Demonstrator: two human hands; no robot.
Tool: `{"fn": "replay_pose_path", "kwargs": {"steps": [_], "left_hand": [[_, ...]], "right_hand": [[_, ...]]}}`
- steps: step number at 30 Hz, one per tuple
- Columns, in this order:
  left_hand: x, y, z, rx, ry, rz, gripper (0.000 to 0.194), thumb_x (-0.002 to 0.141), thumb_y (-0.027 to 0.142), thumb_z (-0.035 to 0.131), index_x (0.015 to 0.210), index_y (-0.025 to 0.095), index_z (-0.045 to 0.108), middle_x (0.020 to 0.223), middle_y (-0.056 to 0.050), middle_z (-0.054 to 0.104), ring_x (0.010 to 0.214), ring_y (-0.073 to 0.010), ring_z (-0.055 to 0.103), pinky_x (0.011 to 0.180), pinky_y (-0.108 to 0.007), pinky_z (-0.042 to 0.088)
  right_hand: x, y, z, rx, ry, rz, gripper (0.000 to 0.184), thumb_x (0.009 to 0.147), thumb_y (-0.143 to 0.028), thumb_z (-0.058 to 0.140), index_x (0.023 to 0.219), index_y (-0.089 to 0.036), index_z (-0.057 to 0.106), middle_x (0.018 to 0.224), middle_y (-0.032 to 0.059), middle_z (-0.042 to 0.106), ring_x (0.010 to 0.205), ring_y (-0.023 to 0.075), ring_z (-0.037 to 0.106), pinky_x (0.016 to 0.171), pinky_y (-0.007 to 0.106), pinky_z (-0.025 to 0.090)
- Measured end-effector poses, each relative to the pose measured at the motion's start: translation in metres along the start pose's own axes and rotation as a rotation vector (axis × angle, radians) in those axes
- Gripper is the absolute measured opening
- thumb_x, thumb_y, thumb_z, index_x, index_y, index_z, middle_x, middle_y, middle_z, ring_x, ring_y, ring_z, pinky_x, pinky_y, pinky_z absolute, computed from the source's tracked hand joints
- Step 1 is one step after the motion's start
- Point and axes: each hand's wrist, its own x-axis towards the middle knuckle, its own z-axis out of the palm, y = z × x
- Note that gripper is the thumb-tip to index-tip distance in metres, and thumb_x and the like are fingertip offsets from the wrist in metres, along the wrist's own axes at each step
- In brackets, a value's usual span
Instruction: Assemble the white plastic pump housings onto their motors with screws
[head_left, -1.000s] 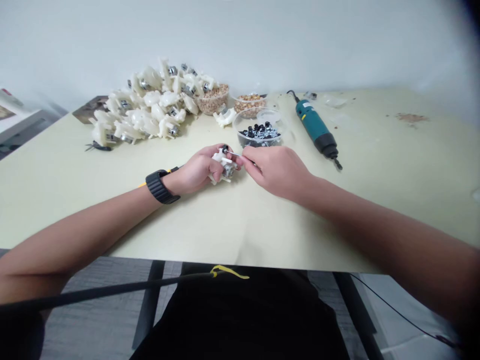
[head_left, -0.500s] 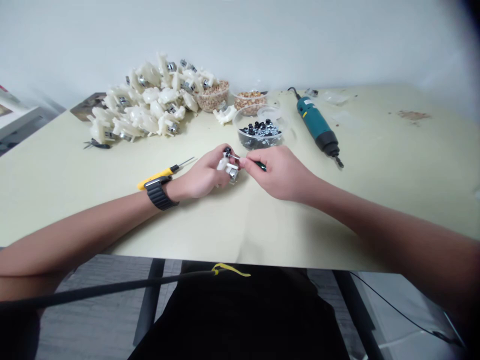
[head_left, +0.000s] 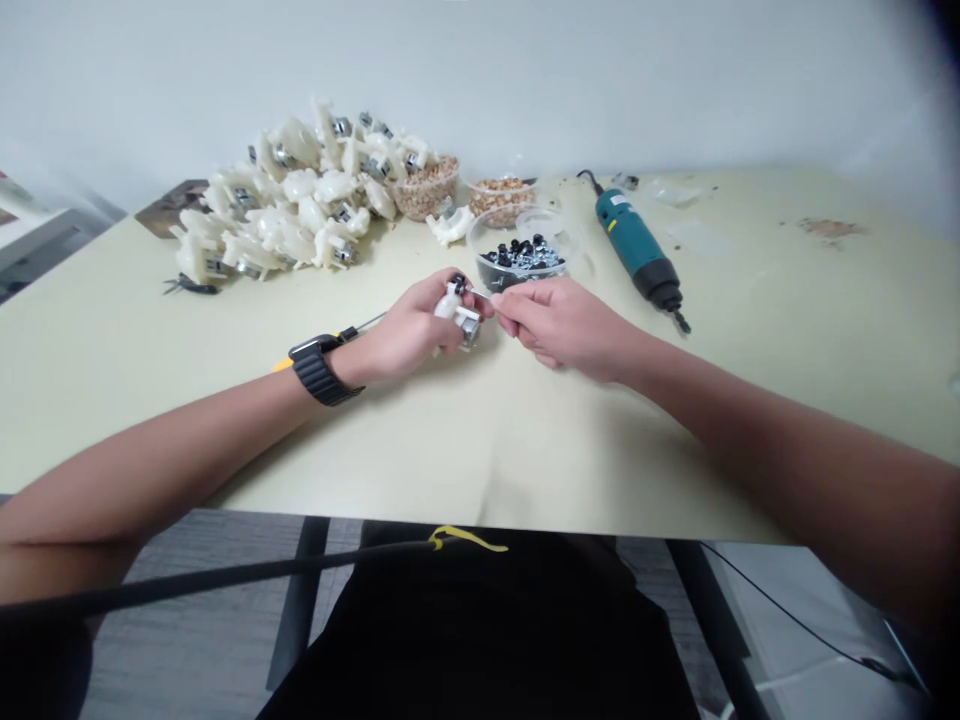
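My left hand (head_left: 409, 335), with a black watch on its wrist, is closed around a small white plastic part (head_left: 456, 310) with a metal motor and a black cap, held just above the table. My right hand (head_left: 559, 322) is closed in a pinch on a thin screwdriver (head_left: 484, 295) whose metal tip touches the top of the part. Both hands meet in the middle of the cream table (head_left: 487, 440). The screwdriver's handle is hidden inside the right fist.
A pile of white plastic motor parts (head_left: 300, 205) lies at the back left. Behind the hands stand a clear bowl of black and silver screws (head_left: 523, 260) and two bowls of brown pieces (head_left: 429, 185). A teal electric screwdriver (head_left: 637, 250) lies to the right. A yellow-handled screwdriver (head_left: 352, 330) lies behind my left wrist.
Both hands have shifted slightly away from me with the part and screwdriver. The right hand has turned, hiding the green handle that showed half a second ago.
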Motion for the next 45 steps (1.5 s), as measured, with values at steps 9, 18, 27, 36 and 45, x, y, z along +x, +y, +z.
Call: {"fn": "replay_pose_path", "kwargs": {"steps": [9, 18, 27, 36, 45], "left_hand": [[-0.001, 0.0, 0.002, -0.287, -0.071, -0.101, 0.039, 0.049, -0.001, 0.059, 0.084, 0.017, 0.059, 0.099, -0.006, 0.074, 0.099, -0.0212, 0.065, 0.076, -0.033, 0.044], [-0.001, 0.001, 0.003, -0.344, -0.064, -0.14, 0.038, 0.047, 0.0, 0.058, 0.08, 0.017, 0.06, 0.089, -0.005, 0.074, 0.088, -0.0197, 0.066, 0.075, -0.033, 0.046], [-0.001, 0.0, 0.0, -0.303, -0.077, -0.133, 0.036, 0.048, 0.001, 0.059, 0.081, 0.017, 0.063, 0.092, -0.007, 0.074, 0.086, -0.0196, 0.064, 0.073, -0.034, 0.045], [-0.001, 0.002, 0.004, -0.328, -0.068, -0.137, 0.037, 0.047, -0.001, 0.058, 0.079, 0.017, 0.057, 0.082, -0.003, 0.067, 0.074, -0.0156, 0.058, 0.073, -0.035, 0.044], [-0.009, 0.004, 0.009, -0.199, -0.006, -0.135, 0.038, 0.05, 0.001, 0.062, 0.083, 0.019, 0.054, 0.083, 0.0, 0.063, 0.077, -0.0142, 0.055, 0.062, -0.031, 0.033]], "right_hand": [[-0.002, 0.02, -0.004, -0.858, 0.303, -0.59, 0.031, 0.108, -0.032, 0.045, 0.084, -0.02, 0.06, 0.07, 0.0011, 0.053, 0.064, 0.0153, 0.041, 0.063, 0.033, 0.024], [-0.005, 0.018, -0.002, -1.046, 0.274, -0.584, 0.045, 0.114, -0.04, 0.036, 0.096, -0.018, 0.071, 0.079, 0.0055, 0.064, 0.067, 0.0171, 0.047, 0.062, 0.034, 0.021], [-0.006, 0.016, -0.003, -1.108, 0.297, -0.588, 0.048, 0.116, -0.043, 0.037, 0.097, -0.018, 0.074, 0.081, 0.007, 0.064, 0.066, 0.017, 0.042, 0.062, 0.035, 0.019], [-0.006, 0.016, 0.003, -0.899, 0.261, -0.543, 0.036, 0.11, -0.034, 0.044, 0.091, -0.018, 0.07, 0.079, 0.0057, 0.067, 0.07, 0.0174, 0.051, 0.065, 0.033, 0.025], [-0.01, 0.0, 0.005, -0.914, 0.188, -0.409, 0.033, 0.109, -0.034, 0.049, 0.08, -0.02, 0.059, 0.064, 0.0017, 0.048, 0.061, 0.0163, 0.033, 0.063, 0.035, 0.018]]}}
